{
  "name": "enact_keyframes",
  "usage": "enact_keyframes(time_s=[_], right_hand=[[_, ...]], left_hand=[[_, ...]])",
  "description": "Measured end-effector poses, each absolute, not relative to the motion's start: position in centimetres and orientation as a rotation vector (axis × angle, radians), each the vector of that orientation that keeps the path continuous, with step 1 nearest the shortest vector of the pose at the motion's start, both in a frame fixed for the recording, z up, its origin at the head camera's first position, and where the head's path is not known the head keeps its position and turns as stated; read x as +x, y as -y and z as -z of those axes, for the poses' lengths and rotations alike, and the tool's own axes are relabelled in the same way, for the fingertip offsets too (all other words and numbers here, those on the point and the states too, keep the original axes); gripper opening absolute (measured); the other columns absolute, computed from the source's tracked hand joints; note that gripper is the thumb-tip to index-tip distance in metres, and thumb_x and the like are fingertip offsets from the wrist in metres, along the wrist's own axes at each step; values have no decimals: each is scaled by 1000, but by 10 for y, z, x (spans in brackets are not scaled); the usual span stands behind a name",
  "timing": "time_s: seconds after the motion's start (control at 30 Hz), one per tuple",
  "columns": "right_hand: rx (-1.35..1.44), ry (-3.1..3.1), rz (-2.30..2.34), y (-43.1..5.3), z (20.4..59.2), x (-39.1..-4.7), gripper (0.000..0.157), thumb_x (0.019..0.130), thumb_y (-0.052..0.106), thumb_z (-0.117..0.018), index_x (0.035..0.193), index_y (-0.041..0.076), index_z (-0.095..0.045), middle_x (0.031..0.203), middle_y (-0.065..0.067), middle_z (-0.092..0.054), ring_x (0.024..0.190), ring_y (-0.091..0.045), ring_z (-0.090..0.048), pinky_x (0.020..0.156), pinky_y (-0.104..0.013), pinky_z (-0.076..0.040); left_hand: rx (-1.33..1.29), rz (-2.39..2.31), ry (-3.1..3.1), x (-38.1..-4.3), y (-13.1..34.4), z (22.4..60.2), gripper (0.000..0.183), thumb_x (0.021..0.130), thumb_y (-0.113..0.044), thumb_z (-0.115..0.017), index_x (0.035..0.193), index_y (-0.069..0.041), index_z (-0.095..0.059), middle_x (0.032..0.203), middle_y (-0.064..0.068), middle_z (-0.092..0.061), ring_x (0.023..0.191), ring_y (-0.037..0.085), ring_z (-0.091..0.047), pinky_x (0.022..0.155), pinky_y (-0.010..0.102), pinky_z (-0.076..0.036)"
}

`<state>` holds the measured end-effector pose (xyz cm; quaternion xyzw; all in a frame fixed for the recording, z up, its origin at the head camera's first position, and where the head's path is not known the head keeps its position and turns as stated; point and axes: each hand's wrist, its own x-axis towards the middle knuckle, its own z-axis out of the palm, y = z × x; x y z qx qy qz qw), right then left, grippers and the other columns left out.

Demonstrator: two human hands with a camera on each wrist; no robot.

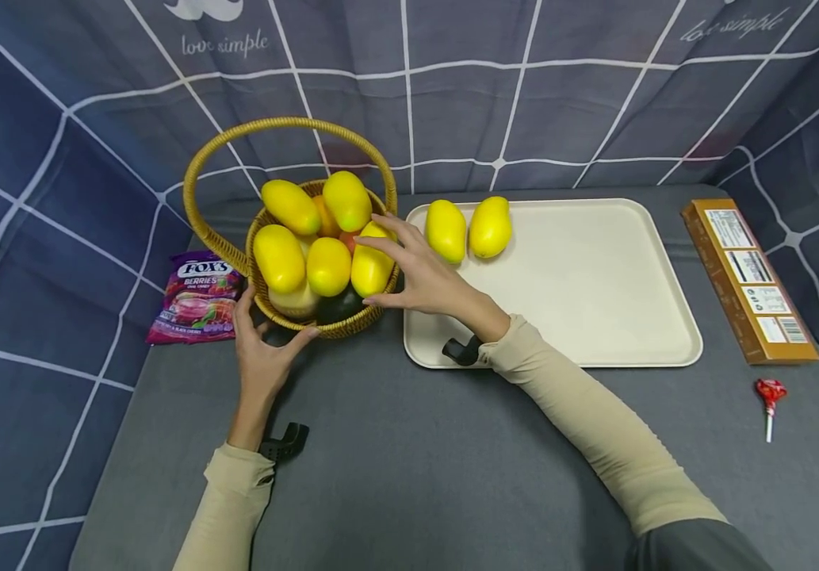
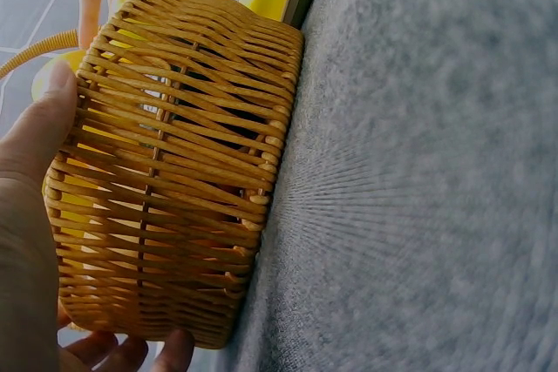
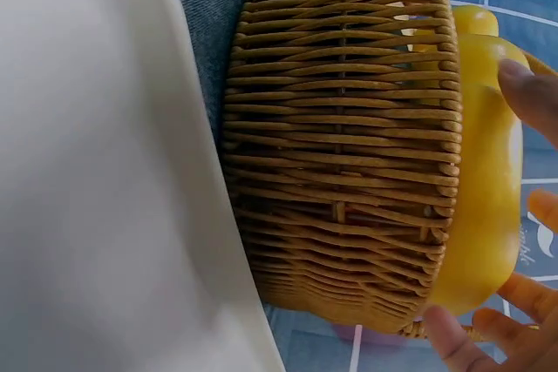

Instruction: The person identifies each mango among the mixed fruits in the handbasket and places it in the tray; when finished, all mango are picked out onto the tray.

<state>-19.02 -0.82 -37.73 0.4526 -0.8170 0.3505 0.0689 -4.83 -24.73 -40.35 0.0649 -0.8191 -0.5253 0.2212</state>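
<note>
A woven wicker basket (image 1: pixel 352 325) with a tall looped handle stands on the left of the grey table, filled with several yellow mangoes. My left hand (image 1: pixel 264 357) grips its near left side, thumb at the rim and fingers round the wall, as the left wrist view shows. My right hand (image 1: pixel 426 277) spans a yellow mango (image 1: pixel 370 270) at the basket's right edge, thumb at its near end and fingers at its far end. That mango (image 3: pixel 493 189) lies against the rim. Beneath the mangoes, a dark green fruit (image 1: pixel 340 306) and a reddish one are partly hidden.
Right of the basket lies a cream tray (image 1: pixel 580 317) with two mangoes (image 1: pixel 489 228) at its far left corner. A purple candy bag (image 1: pixel 198 297) sits left of the basket. A brown box (image 1: pixel 748 281) and a red lollipop (image 1: pixel 770 392) lie at the right. Curtains surround the table.
</note>
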Motion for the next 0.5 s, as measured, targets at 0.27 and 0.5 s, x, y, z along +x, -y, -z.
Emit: enact_keyframes(time_s=[0.27, 0.5], right_hand=[[1326, 2508, -1021, 12, 379, -192, 87, 71, 51, -84, 143, 20, -48, 156, -17, -27, 144, -33, -28, 114, -48, -30], [1326, 2494, -1055, 13, 380, -191, 82, 71, 47, -85, 139, 17, -53, 155, -18, -30, 143, -32, -28, 115, -47, -28]], left_hand=[[166, 1448, 2262, -50, 246, 402, 96, 71, 7, -80, 150, 7, -24, 154, 27, -23, 140, 32, -27, 103, 60, -32], [171, 1442, 2263, -49, 246, 402, 96, 71, 8, -80, 149, 7, -24, 154, 27, -24, 141, 31, -27, 102, 60, -33]])
